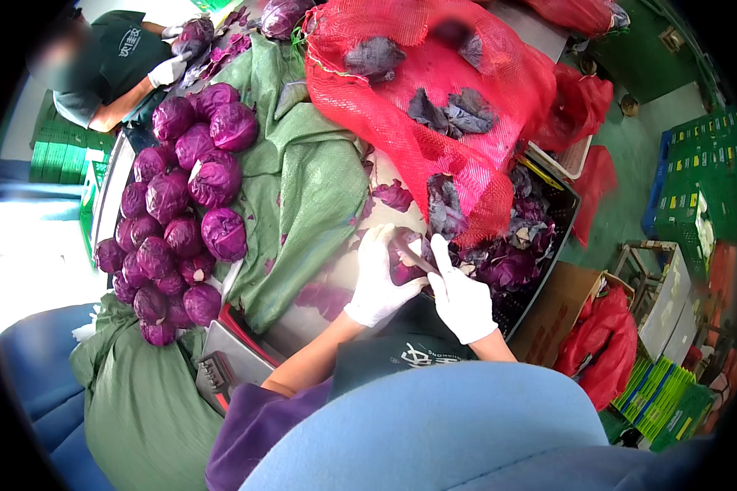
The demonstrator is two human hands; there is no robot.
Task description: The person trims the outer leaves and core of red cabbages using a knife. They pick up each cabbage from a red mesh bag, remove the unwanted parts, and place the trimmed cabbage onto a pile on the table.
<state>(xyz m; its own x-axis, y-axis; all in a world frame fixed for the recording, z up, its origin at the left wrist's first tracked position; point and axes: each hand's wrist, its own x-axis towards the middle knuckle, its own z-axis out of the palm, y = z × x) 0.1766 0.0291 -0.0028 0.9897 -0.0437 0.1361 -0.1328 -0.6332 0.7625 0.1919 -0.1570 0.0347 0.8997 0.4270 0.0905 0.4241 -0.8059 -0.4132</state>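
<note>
In its white glove, my left hand (381, 279) holds a red cabbage (404, 271) against the work table (390, 164). My right hand (464, 297), also gloved, grips a knife (419, 256) whose blade lies across the cabbage; the handle is hidden in the fist. Just beyond my hands spreads a red mesh bag (405, 132) with wilted outer leaves (454, 113) on it. Trimmed purple leaves fill a black crate (568, 212) by my right hand. A loose leaf piece (393, 195) lies on the table past my left hand.
Several red cabbages (167, 195) are piled at the left beside a green woven sack (307, 178). A co-worker (120, 64) in white gloves handles another cabbage (193, 37) at upper left. A cardboard box (553, 316) and stacked green crates (700, 184) stand at the right.
</note>
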